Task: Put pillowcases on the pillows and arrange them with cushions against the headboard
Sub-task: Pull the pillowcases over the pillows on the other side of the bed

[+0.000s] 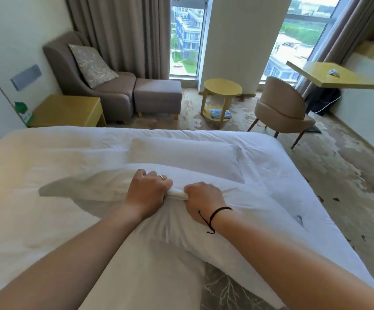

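A white pillow [172, 233] in a white pillowcase lies across the near part of the bed [36, 166]. My left hand [146, 191] and my right hand [204, 199] sit side by side on its top edge, each gripping a bunched fold of the pillowcase cloth [177, 193]. A second white pillow [188, 157] lies flat farther up the bed. A grey patterned cushion [224, 291] shows under the near pillow at the bottom edge. Another patterned cushion [92, 63] leans in the grey armchair [74, 86].
Beyond the bed stand a yellow bedside table [69, 110], a grey footstool [157, 97], a round yellow side table [223, 88], a beige chair [280, 108] and a yellow desk [331, 74]. Patterned carpet [338, 175] runs along the bed's right side.
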A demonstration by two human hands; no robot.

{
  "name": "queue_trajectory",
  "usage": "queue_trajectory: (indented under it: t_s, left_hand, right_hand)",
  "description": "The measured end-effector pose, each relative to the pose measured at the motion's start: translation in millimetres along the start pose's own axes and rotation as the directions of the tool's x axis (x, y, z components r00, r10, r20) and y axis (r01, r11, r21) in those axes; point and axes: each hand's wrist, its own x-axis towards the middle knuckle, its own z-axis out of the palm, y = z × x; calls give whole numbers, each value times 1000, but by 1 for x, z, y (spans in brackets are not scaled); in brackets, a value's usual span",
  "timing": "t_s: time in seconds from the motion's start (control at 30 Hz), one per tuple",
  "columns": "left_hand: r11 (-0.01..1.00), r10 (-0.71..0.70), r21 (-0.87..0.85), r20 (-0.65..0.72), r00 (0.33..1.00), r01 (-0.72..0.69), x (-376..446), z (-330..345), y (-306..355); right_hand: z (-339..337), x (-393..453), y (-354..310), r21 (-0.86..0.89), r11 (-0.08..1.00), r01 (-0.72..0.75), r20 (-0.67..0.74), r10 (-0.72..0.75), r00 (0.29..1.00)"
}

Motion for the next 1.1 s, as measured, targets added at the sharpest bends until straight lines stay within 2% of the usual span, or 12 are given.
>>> queue_trajectory:
  t_s: [0.2, 0.27, 0.33, 0.4, 0.47, 0.7, 0.77, 0.87, 0.9, 0.97, 1.03, 1.1]
  left_hand:
    - [941, -324, -131, -78, 943, 313, -15, -45, -97]
    - [879, -418, -262, -15, 909, 400, -32, -51, -124]
    - [757, -481, -413, 175, 859, 507, -53, -50, -146]
    - [603, -436, -535, 401, 806, 592, -74, -46, -159]
    - [453, -334, -642, 522, 785, 619, -94, -38, -167]
    - [414, -349, -483, 699, 625, 772, -219, 2, -178]
    - [301, -432, -461, 714, 550, 835, -246, 7, -170]
    - [266, -531, -423, 686, 498, 866, -267, 13, -161]
    - [238, -564, -424, 672, 479, 874, -270, 14, -159]
    - [141, -620, -455, 652, 436, 879, -275, 16, -156]
    - [58, -644, -473, 655, 395, 879, -278, 15, -147]
    - [-16, -668, -463, 664, 336, 886, -279, 17, -134]
  right_hand:
    - [-26, 75, -90, 297, 927, -228, -2, 239, 971]
    - [-19, 95, -115, 431, 831, -353, 46, 370, 928]
    - [-3, 107, -144, 561, 697, -446, 120, 464, 878]
    - [16, 112, -176, 664, 578, -474, 203, 471, 859]
    - [34, 111, -212, 704, 521, -482, 290, 409, 865]
    - [95, 63, -293, 648, 524, -553, 468, 299, 832]
    - [104, 54, -296, 570, 705, -422, 421, 190, 887]
    - [101, 58, -286, 280, 956, 87, 161, -136, 978]
    - [96, 63, -282, 172, 945, 280, 74, -296, 952]
    - [89, 78, -275, -20, 811, 584, 41, -583, 811]
    - [87, 92, -272, -100, 656, 748, 165, -730, 663]
    - [95, 100, -270, -80, 586, 807, 285, -762, 581]
